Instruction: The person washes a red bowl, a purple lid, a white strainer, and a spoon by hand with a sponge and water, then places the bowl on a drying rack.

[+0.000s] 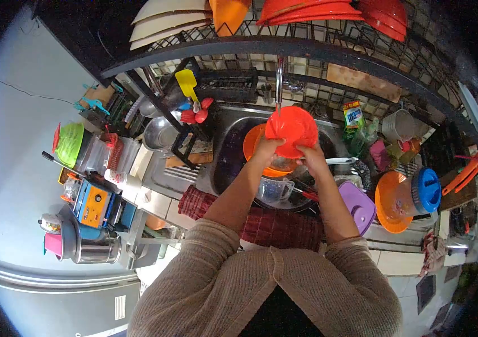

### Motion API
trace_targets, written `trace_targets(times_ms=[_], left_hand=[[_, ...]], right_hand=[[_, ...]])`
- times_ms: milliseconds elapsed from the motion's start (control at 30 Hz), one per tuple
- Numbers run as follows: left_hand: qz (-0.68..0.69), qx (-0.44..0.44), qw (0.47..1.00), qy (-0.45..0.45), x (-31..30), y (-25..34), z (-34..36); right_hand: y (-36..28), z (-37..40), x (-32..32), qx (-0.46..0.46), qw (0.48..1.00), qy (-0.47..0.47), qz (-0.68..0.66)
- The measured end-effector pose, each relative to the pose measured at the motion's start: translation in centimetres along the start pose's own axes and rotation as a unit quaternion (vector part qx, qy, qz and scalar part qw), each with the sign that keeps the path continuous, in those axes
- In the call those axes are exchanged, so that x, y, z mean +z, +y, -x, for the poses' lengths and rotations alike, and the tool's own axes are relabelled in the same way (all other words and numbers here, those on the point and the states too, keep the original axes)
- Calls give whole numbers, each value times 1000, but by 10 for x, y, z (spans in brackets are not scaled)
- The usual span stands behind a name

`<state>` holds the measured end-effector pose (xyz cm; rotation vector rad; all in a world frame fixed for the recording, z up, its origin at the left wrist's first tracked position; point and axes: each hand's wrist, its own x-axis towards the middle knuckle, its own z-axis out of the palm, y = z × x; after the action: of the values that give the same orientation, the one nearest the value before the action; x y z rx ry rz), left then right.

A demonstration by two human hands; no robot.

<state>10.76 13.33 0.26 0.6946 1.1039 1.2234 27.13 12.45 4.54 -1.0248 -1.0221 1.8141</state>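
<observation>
Both my hands grip a red plastic plate [292, 128] by its near edge, over the sink and right below the tap [279, 84]. My left hand [267, 149] is closed on the plate's left side, thumb on top. My right hand [312, 155] is closed on its right side in the same way. Below the plate, in the sink [222, 163], an orange plate [252, 143] shows in part. A clear plastic container [274, 190] sits nearer to me. My forearms cover part of the basin.
A purple lid [357, 206], an orange plate [392, 210] and a clear jar with a blue lid [429, 191] stand to the right. A green dish soap pouch [353, 121] is behind them. Metal bowls [160, 133] lie left. A dish rack [306, 47] crosses overhead.
</observation>
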Motion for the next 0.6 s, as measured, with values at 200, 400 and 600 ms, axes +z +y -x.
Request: trace_targets(times_ms=[200, 400, 600], left_hand=[[80, 18, 988, 129, -16, -1, 11], [415, -102, 900, 89, -24, 50, 40], [277, 2, 960, -30, -32, 51, 10]], right_hand=[[28, -39, 23, -359, 911, 9, 205], [-8, 0, 56, -362, 767, -8, 530], [3, 0, 43, -454, 675, -27, 581]])
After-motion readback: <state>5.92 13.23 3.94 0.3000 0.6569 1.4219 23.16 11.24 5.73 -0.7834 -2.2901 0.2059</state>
